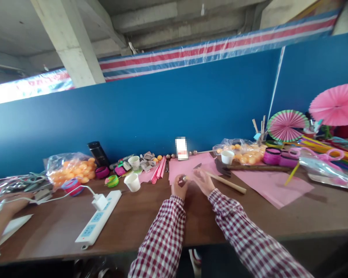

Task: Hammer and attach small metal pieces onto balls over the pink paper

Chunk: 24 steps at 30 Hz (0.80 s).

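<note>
My left hand (179,185) is closed around a small shiny metal piece (184,178), held just above a pink paper sheet (188,166) on the brown table (139,220). My right hand (203,180) sits close beside it, fingers partly curled toward the metal piece; I cannot make out anything in it. Both sleeves are red-and-white check. A wooden stick (226,182) lies on the table right of my right hand, with a hammer-like tool (240,167) behind it.
A white power strip (100,218) lies at the left. Paper cups (132,181), bags of orange balls (71,170), ribbon rolls, coloured straws (327,148) and pink paper fans (336,104) line the blue wall. Another person's hand (11,202) rests at far left.
</note>
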{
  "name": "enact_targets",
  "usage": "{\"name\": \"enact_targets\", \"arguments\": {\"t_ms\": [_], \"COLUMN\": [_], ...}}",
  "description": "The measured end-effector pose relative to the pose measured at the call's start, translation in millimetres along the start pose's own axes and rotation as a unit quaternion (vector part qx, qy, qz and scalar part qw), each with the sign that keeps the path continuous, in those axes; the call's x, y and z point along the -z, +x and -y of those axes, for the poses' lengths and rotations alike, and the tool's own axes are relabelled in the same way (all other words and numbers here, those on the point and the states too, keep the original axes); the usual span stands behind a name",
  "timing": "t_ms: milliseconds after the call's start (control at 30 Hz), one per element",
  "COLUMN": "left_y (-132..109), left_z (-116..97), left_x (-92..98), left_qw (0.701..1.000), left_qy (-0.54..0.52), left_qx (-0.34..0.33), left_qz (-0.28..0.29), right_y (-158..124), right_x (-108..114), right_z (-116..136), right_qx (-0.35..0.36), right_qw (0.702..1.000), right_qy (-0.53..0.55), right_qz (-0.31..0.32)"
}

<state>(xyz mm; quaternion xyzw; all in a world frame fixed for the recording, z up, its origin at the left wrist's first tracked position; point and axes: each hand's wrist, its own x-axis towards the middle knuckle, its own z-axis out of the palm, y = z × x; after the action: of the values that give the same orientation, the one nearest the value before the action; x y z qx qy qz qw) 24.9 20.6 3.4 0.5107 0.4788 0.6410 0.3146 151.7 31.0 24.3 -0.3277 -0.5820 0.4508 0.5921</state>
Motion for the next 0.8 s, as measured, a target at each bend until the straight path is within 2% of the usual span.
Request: {"name": "enact_targets", "arguments": {"t_ms": [100,167,467,633,733,800], "left_y": [-0.8,-1.9,-6.7,-7.7,-7.6,-6.5], "left_z": [5.9,7.1,-1.7,3.0,6.5,8.8], "left_x": [-0.8,-1.3,-1.6,-0.9,1.7,4.2], "left_qw": [1.0,1.0,0.999,0.999,0.997,0.996], "left_qy": [-0.005,-0.005,0.033,0.01,-0.038,-0.064], "left_qx": [-0.003,0.007,-0.019,-0.023,-0.003,0.023], "left_qz": [0.009,0.011,0.011,0.033,0.065,0.059], "right_y": [-7.4,-10.9,-9.5,-9.2,-9.4,-10.2], "right_x": [-7.5,-12.3,-14.7,-14.6,-14.3,-14.5], "right_z": [-2.7,-5.0,-11.7,-10.6,-7.9,-6.1], "right_qx": [0.05,0.062,0.006,0.023,0.043,0.068], "right_qw": [0.993,0.988,0.998,0.998,0.994,0.989], "right_qy": [-0.104,-0.134,-0.058,-0.064,-0.096,-0.128], "right_qz": [0.022,0.036,0.032,0.016,-0.005,-0.017]}}
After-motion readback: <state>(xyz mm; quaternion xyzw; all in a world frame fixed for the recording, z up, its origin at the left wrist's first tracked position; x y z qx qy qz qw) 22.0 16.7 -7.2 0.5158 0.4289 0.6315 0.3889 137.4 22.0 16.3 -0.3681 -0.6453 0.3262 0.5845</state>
